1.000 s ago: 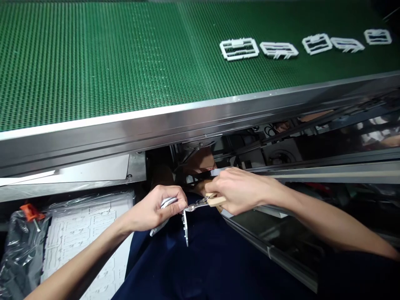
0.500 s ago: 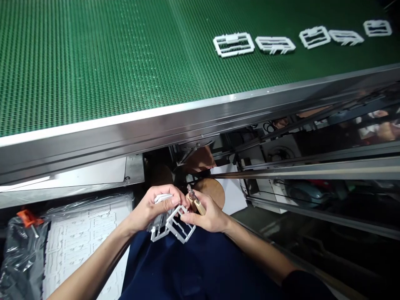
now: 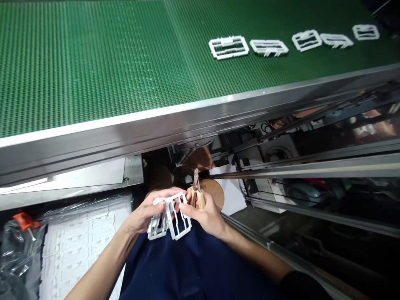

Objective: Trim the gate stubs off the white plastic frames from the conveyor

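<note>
Above a dark blue garment, a worker's left hand keeps its grip pinched on a few white, open-barred plastic frames, while the right hand closes its grip around small metal nippers with tan handles, its thumb against a white rectangular plastic frame between the two hands. Beyond a silver metal rail, five white barred pieces lie in a loose row on a green textured conveyor belt; at lower left sits an orange-handled tool.
</note>
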Tool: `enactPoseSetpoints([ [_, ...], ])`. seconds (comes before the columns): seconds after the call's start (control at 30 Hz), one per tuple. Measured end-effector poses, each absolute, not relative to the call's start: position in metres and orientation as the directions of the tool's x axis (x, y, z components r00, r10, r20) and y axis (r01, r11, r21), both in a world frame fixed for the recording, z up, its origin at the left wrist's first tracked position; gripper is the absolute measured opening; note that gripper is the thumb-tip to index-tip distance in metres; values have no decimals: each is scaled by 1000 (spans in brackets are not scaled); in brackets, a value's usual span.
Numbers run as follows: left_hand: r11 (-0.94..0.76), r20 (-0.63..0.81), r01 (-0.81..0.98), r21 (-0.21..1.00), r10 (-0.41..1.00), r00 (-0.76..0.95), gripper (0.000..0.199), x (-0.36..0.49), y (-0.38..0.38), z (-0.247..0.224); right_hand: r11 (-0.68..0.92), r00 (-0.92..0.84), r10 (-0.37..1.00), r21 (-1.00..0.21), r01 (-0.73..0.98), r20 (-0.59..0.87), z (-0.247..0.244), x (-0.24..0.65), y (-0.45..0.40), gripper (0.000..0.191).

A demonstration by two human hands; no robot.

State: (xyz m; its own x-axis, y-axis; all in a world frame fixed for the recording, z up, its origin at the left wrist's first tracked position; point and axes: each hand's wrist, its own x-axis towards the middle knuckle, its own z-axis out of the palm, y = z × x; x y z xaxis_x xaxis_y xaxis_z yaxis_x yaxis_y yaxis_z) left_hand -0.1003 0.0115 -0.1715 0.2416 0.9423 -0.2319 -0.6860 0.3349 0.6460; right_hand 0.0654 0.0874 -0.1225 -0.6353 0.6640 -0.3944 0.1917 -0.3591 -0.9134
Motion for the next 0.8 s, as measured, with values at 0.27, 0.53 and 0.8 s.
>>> enactPoseSetpoints([
  [0.27,282,-235,-818,502,954,184,54,-91,6,-180,-214,-651,663,-927,309,-370,-109,66,88,21],
  [0.53,301,-344,-850,433,926,152,46,-92,3,-173,667,-854,502,-565,485,-140,-90,88,139,18],
  [0.8,338,-385,-836,433,908,168,46,-88,3,-175,880,-921,333,-284,380,-201,-81,85,155,19],
])
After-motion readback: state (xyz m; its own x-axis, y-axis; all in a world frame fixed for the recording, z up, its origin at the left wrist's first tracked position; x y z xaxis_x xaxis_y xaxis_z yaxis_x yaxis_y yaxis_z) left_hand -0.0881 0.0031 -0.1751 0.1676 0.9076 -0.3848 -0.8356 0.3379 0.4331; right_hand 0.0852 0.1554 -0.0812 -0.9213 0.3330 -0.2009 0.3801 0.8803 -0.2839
